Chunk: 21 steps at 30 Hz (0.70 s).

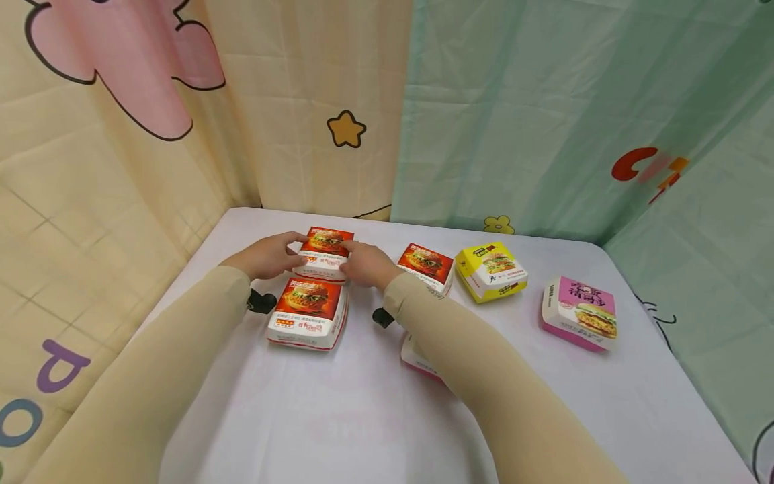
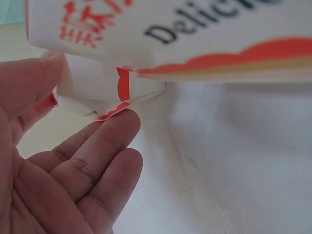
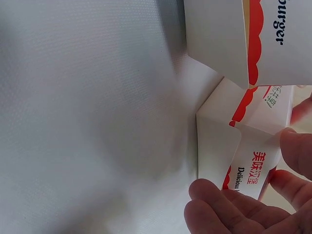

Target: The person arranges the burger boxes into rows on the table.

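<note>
Head view: I am monitoring a left hand (image 1: 266,258) and a right hand (image 1: 369,263), which are gripping opposite sides of the far red-and-white hamburger box (image 1: 327,243), toward the back left of the white-covered table (image 1: 338,417). On each side, thumb and index finger are standing apart against the carton; the hands are hiding most other fingers. The near red-and-white hamburger box (image 1: 307,314) is lying just in front; I am not resolving whether the two are touching. The right sleeve (image 1: 465,356) is masking most of a pink-based white box (image 1: 417,356), including its lid print. Behind that sleeve, a third red-and-white hamburger box (image 1: 426,264) is sitting beside a yellow hamburger box (image 1: 492,272); a pink-and-white hamburger box (image 1: 580,312) is lying farther right.

Left wrist view: I am seeing the thumb and fingers pinching the far box's corner, with the index finger mostly hidden. The near box is crossing the top, its "Delicio" lettering running blurred out of frame.

Right wrist view: The thumb and fingers are holding the far box's printed side; fingertips are covering part of "Delicious". The frame edge is cropping the hand. I am not confirming base contact with the table.
</note>
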Available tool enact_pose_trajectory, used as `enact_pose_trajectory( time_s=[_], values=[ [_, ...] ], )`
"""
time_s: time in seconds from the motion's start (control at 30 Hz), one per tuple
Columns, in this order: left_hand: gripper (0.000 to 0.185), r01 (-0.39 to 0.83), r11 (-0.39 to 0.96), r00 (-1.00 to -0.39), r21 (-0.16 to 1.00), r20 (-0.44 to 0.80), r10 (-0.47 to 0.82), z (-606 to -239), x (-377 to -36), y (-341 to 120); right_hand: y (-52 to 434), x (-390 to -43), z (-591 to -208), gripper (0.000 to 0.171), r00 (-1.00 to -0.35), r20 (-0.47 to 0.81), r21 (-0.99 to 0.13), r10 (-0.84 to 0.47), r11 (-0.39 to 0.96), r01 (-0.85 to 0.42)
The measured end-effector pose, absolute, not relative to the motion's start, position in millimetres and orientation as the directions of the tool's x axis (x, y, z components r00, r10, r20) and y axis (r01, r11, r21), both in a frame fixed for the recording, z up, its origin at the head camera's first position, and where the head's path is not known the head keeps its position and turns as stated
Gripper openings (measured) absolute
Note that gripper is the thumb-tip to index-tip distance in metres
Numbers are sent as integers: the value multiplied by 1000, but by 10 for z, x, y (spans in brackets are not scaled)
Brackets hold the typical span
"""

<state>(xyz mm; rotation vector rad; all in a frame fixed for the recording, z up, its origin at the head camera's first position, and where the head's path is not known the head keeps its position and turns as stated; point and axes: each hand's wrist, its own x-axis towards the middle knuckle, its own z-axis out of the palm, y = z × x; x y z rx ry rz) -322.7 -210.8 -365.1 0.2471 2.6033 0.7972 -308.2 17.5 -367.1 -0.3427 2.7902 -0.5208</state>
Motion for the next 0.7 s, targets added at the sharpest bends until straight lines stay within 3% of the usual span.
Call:
enact_pose_trajectory(
  time_s=[0.7],
  values=[
    [70,60,831,-897,553,-335,288,-3640,-3208,-2113,187,-3076,-3671,61,-929,-237,-382,-285,906,-181]
  ],
)
